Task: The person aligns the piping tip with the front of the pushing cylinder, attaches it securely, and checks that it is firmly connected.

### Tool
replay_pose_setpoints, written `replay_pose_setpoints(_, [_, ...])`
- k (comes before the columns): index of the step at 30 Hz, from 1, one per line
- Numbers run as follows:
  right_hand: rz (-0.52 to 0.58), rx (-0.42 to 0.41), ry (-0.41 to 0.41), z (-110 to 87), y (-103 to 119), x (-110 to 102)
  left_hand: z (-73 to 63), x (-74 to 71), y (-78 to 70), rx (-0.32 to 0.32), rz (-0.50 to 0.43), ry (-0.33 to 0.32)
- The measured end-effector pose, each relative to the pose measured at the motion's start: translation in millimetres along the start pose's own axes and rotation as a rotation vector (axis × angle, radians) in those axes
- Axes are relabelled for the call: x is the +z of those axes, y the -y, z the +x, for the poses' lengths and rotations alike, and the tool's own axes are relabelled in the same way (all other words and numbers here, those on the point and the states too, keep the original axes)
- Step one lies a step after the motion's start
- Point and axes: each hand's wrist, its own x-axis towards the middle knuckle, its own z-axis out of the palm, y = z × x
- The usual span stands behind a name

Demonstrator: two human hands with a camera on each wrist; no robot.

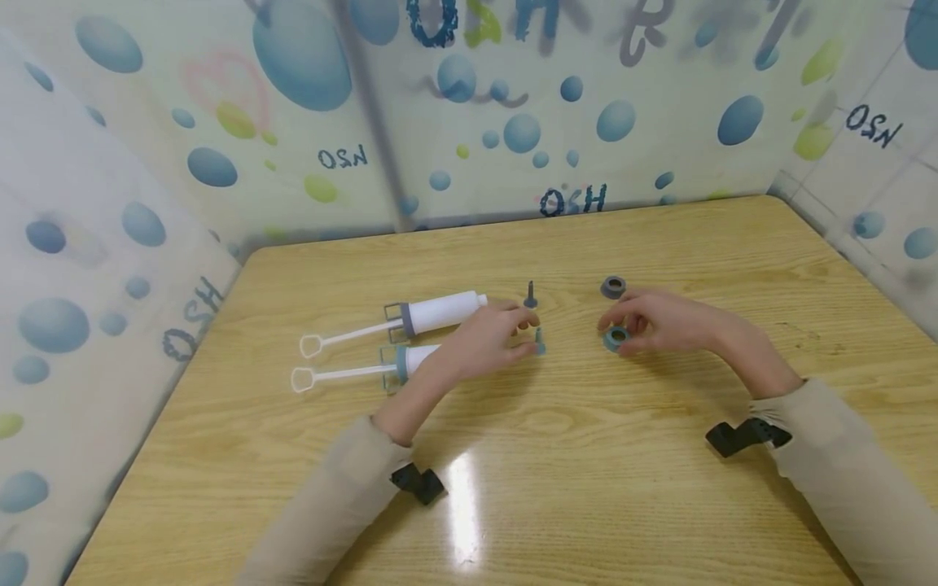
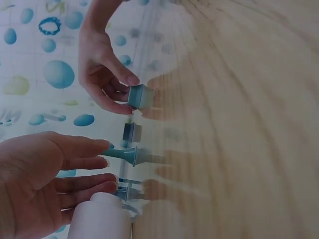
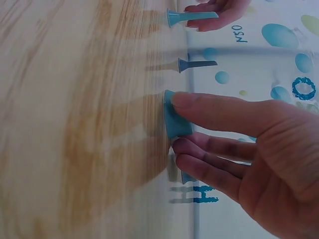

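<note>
Looks like smooth, low-sheen plastic on the white syringe barrels (image 1: 443, 312), slender nozzles (image 1: 531, 296), teal ring cap (image 3: 175, 119) and grey ring cap (image 1: 607, 290). Shows wood grain under a glossy, reflective finish across the desk (image 1: 586, 496). Resembles matt cloth on the sleeves (image 1: 330, 496), dull plastic on the wrist cameras (image 1: 427, 487).

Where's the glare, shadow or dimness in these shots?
Head view: bright, with a white glare streak on the table; left wrist view: dimmer, with the teal nozzle faintly mirrored in the table; right wrist view: also dim, soft brownish shadow or reflection left of the teal ring.
</note>
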Motion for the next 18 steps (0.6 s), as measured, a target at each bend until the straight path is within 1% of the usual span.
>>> replay_pose_setpoints(4, [-0.019,-0.019,0.005,0.9,-0.7,-1.4,5.9,2.0,-1.6,-0.008,0.028,0.010])
replay_pose_setpoints(7, [-0.015,-0.022,0.009,1.2,-1.0,-2.3,9.2,3.4,-3.0,-0.013,0.035,0.002])
replay_pose_setpoints(14, [-0.011,-0.013,0.010,1.8,-1.0,-3.4,12.1,4.9,-6.6,-0.026,-0.015,-0.020])
replay_pose_setpoints(18, [-0.019,-0.024,-0.028,2.2,0.3,-3.9,14.0,5.6,-7.3,-0.034,-0.046,-0.031])
